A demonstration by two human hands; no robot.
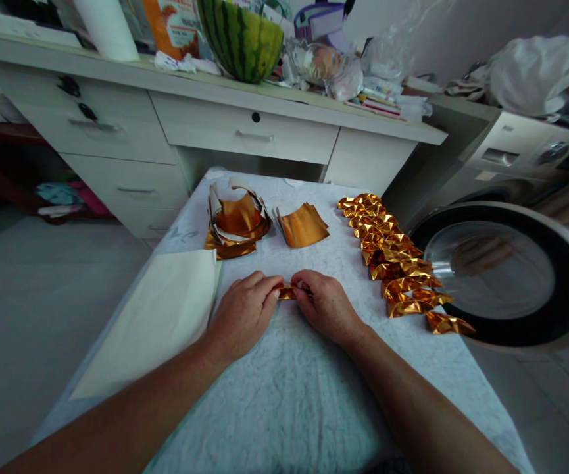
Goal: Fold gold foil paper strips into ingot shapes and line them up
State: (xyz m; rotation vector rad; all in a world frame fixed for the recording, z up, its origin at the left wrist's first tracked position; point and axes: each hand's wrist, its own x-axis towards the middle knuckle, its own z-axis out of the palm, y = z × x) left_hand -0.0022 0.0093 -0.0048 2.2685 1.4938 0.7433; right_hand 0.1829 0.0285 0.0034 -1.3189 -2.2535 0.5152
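Between my two hands is a small folded piece of gold foil paper [286, 293], low over the middle of the cloth-covered table [284, 388]. My left hand [248, 306] pinches its left end, and my right hand [327, 304] pinches the right end; the fingertips partly hide it. Beyond my hands lie a curled stack of gold foil sheets [237, 214] and, to its right, a smaller curved batch of gold sheets [304, 225]. On the right side, folded gold paper ingots [387, 247] form a long overlapping row, with one ingot [446, 323] at the near end.
Pale paper sheets [160, 316] lie at the table's left. Behind stands a white desk [249, 125] with drawers, holding a cut watermelon [242, 39], a paper roll [109, 29] and plastic bags. An open washing-machine door [501, 273] borders the table's right edge.
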